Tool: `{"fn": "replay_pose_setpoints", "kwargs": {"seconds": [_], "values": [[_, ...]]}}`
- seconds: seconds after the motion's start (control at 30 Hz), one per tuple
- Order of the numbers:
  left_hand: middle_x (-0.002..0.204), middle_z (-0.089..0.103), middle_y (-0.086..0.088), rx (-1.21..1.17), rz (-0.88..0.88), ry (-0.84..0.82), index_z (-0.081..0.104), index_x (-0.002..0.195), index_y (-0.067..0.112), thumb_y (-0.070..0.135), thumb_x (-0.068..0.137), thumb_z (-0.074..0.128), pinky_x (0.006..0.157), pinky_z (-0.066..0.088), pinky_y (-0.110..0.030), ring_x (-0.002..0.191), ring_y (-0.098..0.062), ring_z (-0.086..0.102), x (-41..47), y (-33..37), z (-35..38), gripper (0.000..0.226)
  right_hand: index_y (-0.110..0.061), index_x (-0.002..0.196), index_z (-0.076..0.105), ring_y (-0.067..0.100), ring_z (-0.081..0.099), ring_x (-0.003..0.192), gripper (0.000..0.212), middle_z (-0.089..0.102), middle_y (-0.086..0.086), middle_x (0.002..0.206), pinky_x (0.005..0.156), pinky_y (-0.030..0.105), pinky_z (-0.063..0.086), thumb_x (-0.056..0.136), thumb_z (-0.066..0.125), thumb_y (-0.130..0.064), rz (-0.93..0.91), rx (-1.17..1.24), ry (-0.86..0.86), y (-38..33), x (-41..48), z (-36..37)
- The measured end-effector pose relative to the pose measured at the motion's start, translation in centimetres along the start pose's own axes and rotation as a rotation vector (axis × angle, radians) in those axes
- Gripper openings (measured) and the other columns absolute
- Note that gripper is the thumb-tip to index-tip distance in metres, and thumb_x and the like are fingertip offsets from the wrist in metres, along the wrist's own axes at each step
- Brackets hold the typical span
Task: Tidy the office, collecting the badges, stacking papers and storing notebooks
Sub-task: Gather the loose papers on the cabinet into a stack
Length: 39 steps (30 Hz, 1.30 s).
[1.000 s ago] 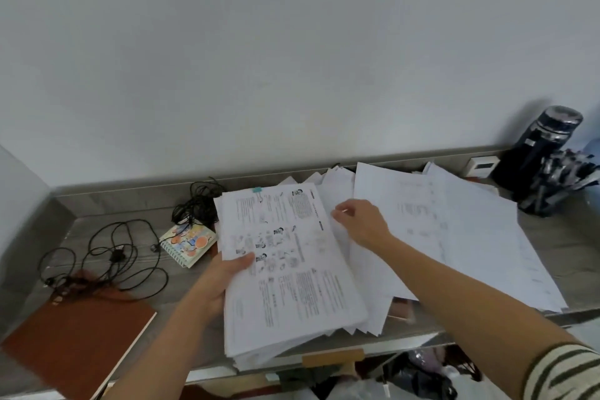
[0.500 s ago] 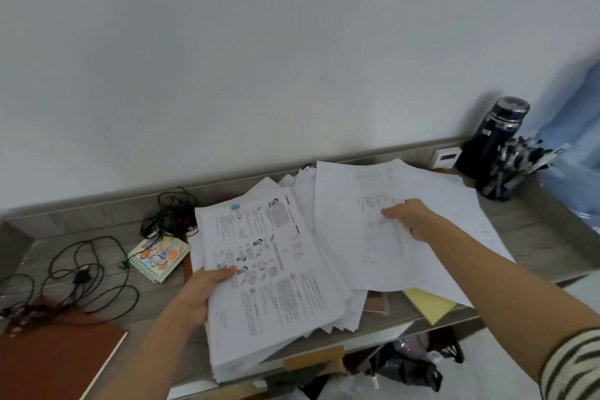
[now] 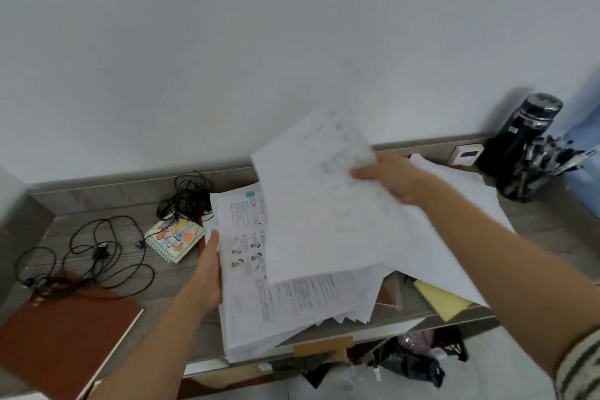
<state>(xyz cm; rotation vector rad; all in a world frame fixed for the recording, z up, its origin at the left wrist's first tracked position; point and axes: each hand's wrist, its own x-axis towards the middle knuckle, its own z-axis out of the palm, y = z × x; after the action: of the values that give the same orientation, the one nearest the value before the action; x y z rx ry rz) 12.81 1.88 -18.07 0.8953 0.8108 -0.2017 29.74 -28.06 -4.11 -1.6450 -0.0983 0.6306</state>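
Observation:
A thick stack of printed papers (image 3: 259, 312) lies on the grey desk (image 3: 156, 273), overhanging its front edge. My left hand (image 3: 209, 269) rests flat against the stack's left side, fingers straight. My right hand (image 3: 389, 177) grips a bundle of white sheets (image 3: 321, 204) lifted above the stack and tilted. More loose white sheets (image 3: 454, 237) lie to the right. A small colourful spiral notebook (image 3: 173, 239) sits left of the stack. A large brown notebook (image 3: 61, 344) lies at the desk's front left. A yellow pad (image 3: 441, 300) shows under the loose sheets.
Tangled black cables (image 3: 97, 256) spread over the left of the desk. A dark flask (image 3: 522, 136) and a holder of pens (image 3: 545, 162) stand at the back right, next to a small white device (image 3: 466, 154). Bags and clutter (image 3: 389, 364) sit below the desk edge.
My right hand has lifted the bundle of white sheets off the desk and swung it left over the printed stack. My left hand shifted from gripping the stack to lying along its left edge.

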Motion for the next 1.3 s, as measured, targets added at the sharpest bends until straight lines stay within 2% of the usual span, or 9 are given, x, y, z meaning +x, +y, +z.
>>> {"fn": "replay_pose_setpoints", "kwargs": {"seconds": [0.1,0.23,0.37,0.47,0.53,0.67,0.9,1.1,1.3], "values": [[0.121,0.068,-0.016,-0.035,0.013,-0.037,0.068,0.122,0.020,0.081,0.084,0.029,0.090,0.051,-0.051,0.107,-0.037,0.067,0.4,-0.1,-0.1,0.081,-0.003,0.092,0.069,0.026,0.069,0.073,0.007,0.072,0.013,0.088,0.076,0.043,0.058,0.085,0.069,0.000,0.091,-0.109,-0.040,5.2,1.1,5.7],[0.120,0.068,-0.016,0.012,-0.010,-0.044,0.069,0.120,0.020,0.083,0.079,0.041,0.097,0.049,-0.054,0.111,-0.039,0.064,0.3,0.2,-0.1,0.081,-0.011,0.094,0.070,0.015,0.073,0.075,0.007,0.073,0.006,0.099,0.068,0.029,0.060,0.087,0.072,-0.013,0.137,-0.172,-0.104,9.1,1.9,9.1],[0.112,0.072,-0.016,0.162,0.000,-0.040,0.064,0.122,0.012,0.039,0.075,0.078,0.084,0.055,-0.054,0.100,-0.038,0.069,-0.3,0.4,0.6,0.056,-0.018,0.105,0.066,0.013,0.071,0.080,0.021,0.073,0.002,0.104,0.058,0.023,0.055,0.090,0.069,-0.032,0.122,-0.347,-0.087,8.7,2.1,8.1],[0.110,0.072,-0.016,0.242,0.068,-0.041,0.058,0.128,0.006,0.010,0.076,0.076,0.076,0.058,-0.051,0.096,-0.037,0.070,-0.5,0.2,0.9,0.054,-0.014,0.114,0.065,0.016,0.071,0.079,0.033,0.073,0.006,0.098,0.060,0.028,0.054,0.089,0.069,-0.035,0.045,-0.404,0.209,8.4,2.0,3.4],[0.113,0.071,-0.017,0.222,0.104,-0.069,0.057,0.128,0.007,0.005,0.081,0.071,0.083,0.055,-0.056,0.101,-0.039,0.068,-0.8,0.6,0.9,0.049,-0.014,0.117,0.066,0.023,0.069,0.096,0.035,0.072,0.007,0.107,0.082,0.039,0.056,0.089,0.068,-0.035,0.010,-0.461,0.527,8.7,1.4,-1.8],[0.114,0.070,-0.018,0.218,0.167,-0.136,0.060,0.124,0.008,0.011,0.076,0.071,0.081,0.056,-0.053,0.101,-0.038,0.069,-1.8,2.6,2.1,0.049,-0.012,0.132,0.056,0.035,0.055,0.120,0.058,0.060,0.014,0.131,0.101,0.047,0.045,0.084,0.070,-0.040,0.260,-0.461,0.873,11.3,-1.1,-14.0],[0.116,0.070,-0.016,0.170,0.269,-0.324,0.074,0.109,0.015,0.014,0.081,0.065,0.074,0.059,-0.048,0.101,-0.034,0.070,-2.9,4.4,7.9,0.030,-0.004,0.080,0.062,0.025,0.052,0.058,0.043,0.056,0.011,0.074,0.057,0.032,0.043,0.066,0.088,-0.036,0.464,0.006,0.849,14.5,-3.6,-20.0],[0.120,0.067,-0.019,0.258,0.116,-0.268,0.065,0.120,0.012,0.014,0.083,0.067,0.078,0.057,-0.054,0.106,-0.040,0.067,-1.1,0.4,8.3,0.037,0.000,0.112,0.064,0.035,0.070,0.091,0.049,0.070,0.019,0.106,0.079,0.050,0.058,0.072,0.086,-0.019,0.422,0.298,0.694,13.8,-3.1,-20.8],[0.118,0.068,-0.021,0.360,0.010,-0.173,0.058,0.127,0.008,0.013,0.080,0.072,0.084,0.054,-0.058,0.105,-0.043,0.066,0.0,-2.1,7.1,0.049,-0.007,0.109,0.063,0.031,0.067,0.082,0.024,0.069,0.018,0.109,0.076,0.042,0.058,0.086,0.069,-0.004,0.163,0.124,0.715,11.7,-2.6,-20.0]]}}
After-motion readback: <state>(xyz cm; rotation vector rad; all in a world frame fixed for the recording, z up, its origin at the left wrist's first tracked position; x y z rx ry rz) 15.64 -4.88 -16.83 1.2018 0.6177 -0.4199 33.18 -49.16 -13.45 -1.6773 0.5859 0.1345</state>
